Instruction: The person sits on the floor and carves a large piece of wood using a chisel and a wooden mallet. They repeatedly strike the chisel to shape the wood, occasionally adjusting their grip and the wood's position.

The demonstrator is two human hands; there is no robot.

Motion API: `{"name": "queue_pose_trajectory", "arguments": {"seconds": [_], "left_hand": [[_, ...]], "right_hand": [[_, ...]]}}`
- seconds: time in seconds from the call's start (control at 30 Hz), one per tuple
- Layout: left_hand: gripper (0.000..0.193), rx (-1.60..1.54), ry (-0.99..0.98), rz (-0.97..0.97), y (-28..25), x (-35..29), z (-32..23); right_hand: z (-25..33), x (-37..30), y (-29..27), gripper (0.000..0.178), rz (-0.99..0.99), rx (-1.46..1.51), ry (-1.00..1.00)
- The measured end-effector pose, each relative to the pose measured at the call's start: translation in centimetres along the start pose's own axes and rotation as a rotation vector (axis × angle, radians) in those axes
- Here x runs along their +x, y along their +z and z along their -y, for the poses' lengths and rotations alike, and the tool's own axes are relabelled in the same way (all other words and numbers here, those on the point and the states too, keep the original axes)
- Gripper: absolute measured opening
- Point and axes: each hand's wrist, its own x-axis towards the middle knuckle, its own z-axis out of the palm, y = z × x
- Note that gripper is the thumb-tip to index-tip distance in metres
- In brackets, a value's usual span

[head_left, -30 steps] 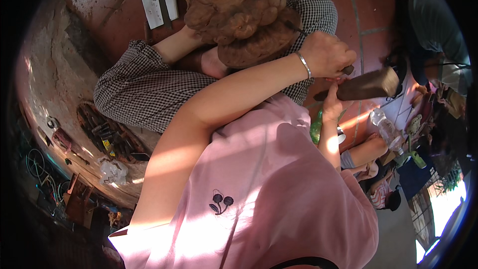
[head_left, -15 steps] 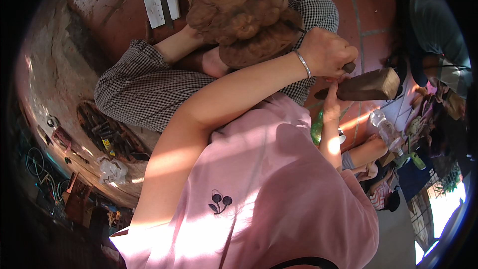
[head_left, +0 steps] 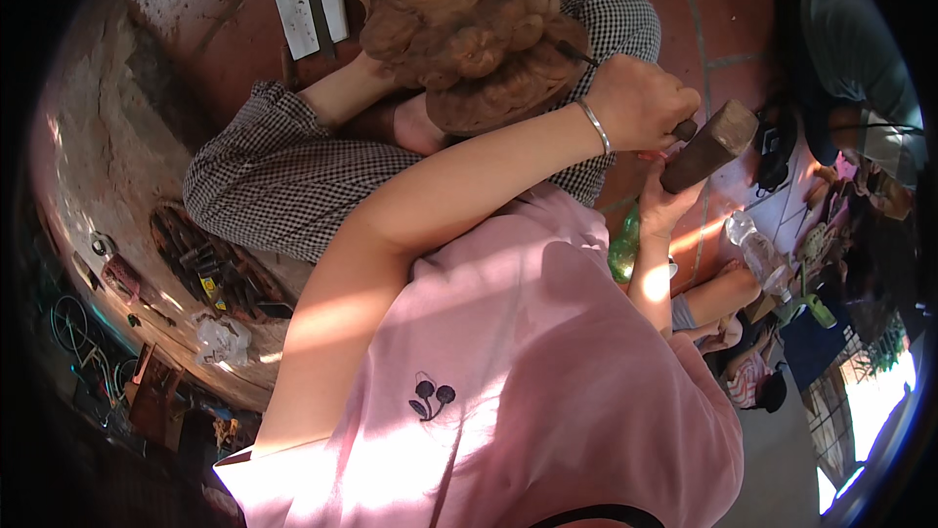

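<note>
Carving (head_left: 469,30) sits on the checked lap. Right of it, the left hand (head_left: 640,103) stays fisted around the chisel (head_left: 576,51). Farther right, the right hand (head_left: 664,204), clenched on the mallet (head_left: 708,145), has edged it closer to the chisel's butt, so a blow seems to be landing.

Left hand (head_left: 640,103) at 1 o'clock, fist closed, silver bangle on wrist, bare forearm running down toward 7 o'clock. Right hand (head_left: 662,204) just below at 2 o'clock, fingers gripped, forearm upright.

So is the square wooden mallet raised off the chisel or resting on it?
Raised: the square wooden mallet, gripped in the right hand, shows a gap from the chisel's end beside the left hand.
</note>
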Motion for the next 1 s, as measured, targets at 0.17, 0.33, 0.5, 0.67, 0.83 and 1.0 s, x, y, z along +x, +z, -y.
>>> {"name": "queue_pose_trajectory", "arguments": {"seconds": [0.17,0.33,0.5,0.67,0.83,1.0], "left_hand": [[0.025,-0.001,0.030,0.013,-0.1,-0.1,0.1],[0.024,-0.009,0.018,0.005,0.1,-0.3,0.2],[0.020,-0.028,0.026,0.002,-0.4,-0.2,0.5],[0.015,-0.083,0.047,-0.069,-1.0,0.2,0.2],[0.015,-0.136,0.099,-0.060,-1.9,-0.3,0.4],[0.014,-0.078,0.111,0.048,-1.5,-0.8,0.1]], "right_hand": [[-0.8,-0.3,-0.4,0.029,0.031,0.037,-0.022],[-0.1,-0.1,0.0,0.031,0.021,0.169,0.071],[-0.7,0.5,0.1,0.031,0.046,-0.066,-0.032],[-2.3,-0.2,-0.2,0.039,-0.003,-0.115,-0.146],[-1.0,-1.0,0.2,0.036,0.012,0.086,0.071],[0.5,-0.3,0.1,0.031,0.034,0.108,0.080]]}}
